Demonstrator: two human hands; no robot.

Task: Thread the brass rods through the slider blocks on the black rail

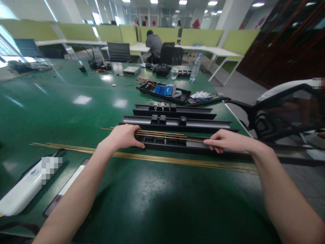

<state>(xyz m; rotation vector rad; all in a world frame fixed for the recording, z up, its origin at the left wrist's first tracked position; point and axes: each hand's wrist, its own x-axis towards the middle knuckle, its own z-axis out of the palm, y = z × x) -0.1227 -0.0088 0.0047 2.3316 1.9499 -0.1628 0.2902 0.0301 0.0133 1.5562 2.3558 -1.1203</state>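
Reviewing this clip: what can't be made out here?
Head view, all:
Left hand: exact grip, masked by its own back.
Thin brass-coloured rods running to the right hand: exact count, too fine and overlapping.
Dark-edged flat slab: part hidden by left forearm.
Long white case: marking partly pixelated.

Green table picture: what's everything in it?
Table: one, green, centre
Rods: many, gold, held and nearer
Rails: several, black, mid-table
Tray: one, black, beyond rails
Block: one, blue, in tray
Bottle: one, clear, far right
Cup: one, clear, near bottle
Case: one, white, left
Clutter: uncountable, mixed, far
Chairs: several, dark, around
Desks: several, white, background
Dividers: several, lime, background
Cabinet: one, brown, right
Seated person: one, grey, background
Left hand, right hand: two, bare, on rods
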